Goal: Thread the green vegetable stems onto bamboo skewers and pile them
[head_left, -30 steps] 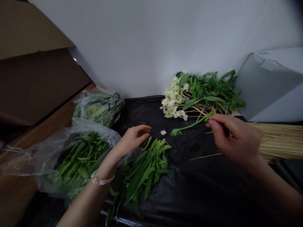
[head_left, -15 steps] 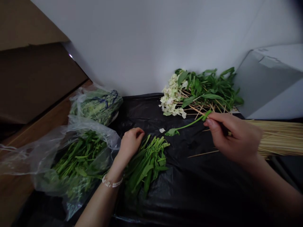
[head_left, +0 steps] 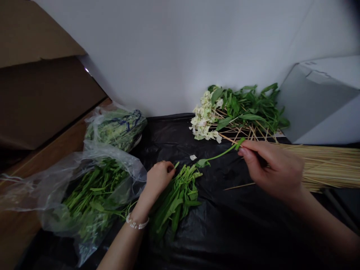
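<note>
My right hand (head_left: 271,168) pinches a thin leafy green stem (head_left: 221,154), folded over near the fingertips, with a thin wooden skewer held against it. Its loose end, with a small leaf, hangs left over the black plastic sheet (head_left: 225,225). My left hand (head_left: 160,176), with a beaded bracelet at the wrist, is closed at the top of a bunch of leafy greens (head_left: 177,202). A pale stem end shows at its fingertips; the rest of that stem is hidden. The bunch lies with cut ends pointing away.
Skewered greens and pale flower heads (head_left: 239,108) lie at the back beside a white box (head_left: 320,101). Bamboo skewers (head_left: 332,165) are heaped at right. Two clear bags of greens (head_left: 95,187) stand at left near a cardboard box (head_left: 47,101). A white scrap (head_left: 193,157) lies mid-sheet.
My right hand has shifted slightly left and down, still holding the stem and skewer. My left hand has moved a little right and down, its fingers now at a stem end.
</note>
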The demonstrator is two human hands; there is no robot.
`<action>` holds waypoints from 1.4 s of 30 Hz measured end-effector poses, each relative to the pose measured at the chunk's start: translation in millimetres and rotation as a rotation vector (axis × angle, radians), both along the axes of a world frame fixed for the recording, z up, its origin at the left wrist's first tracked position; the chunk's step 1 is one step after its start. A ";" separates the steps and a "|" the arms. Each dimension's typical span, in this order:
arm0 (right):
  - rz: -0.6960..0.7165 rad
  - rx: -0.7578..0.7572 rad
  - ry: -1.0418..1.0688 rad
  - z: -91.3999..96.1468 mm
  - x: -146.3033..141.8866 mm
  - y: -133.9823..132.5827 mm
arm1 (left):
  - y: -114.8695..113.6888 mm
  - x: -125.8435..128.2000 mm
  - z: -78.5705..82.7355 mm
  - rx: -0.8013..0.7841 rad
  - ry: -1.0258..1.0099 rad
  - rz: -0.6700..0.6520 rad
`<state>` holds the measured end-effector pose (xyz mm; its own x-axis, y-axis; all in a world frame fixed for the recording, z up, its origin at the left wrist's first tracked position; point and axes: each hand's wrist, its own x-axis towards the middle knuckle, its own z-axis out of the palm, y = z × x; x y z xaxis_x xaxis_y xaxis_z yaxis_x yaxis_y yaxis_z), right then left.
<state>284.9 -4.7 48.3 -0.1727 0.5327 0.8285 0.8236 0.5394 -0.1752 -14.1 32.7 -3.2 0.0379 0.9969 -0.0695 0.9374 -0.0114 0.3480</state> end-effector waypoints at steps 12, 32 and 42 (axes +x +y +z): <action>0.121 -0.137 -0.020 -5.0 -11.3 -4.2 | -15.7 33.6 31.5 -0.277 -1.628 0.123; 0.288 -0.402 -0.182 -27.6 -28.7 -7.4 | -22.8 44.3 -4.2 -0.368 -1.899 0.205; 0.263 -0.410 -0.216 -29.2 -28.9 -6.9 | -24.6 45.2 -5.4 -0.349 -1.920 0.169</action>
<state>256.0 -11.6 19.1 -0.4875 0.7212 0.4921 0.7107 0.6552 -0.2561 31.1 8.1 -8.6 0.2125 0.9517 -0.2216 -0.6388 0.3069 0.7055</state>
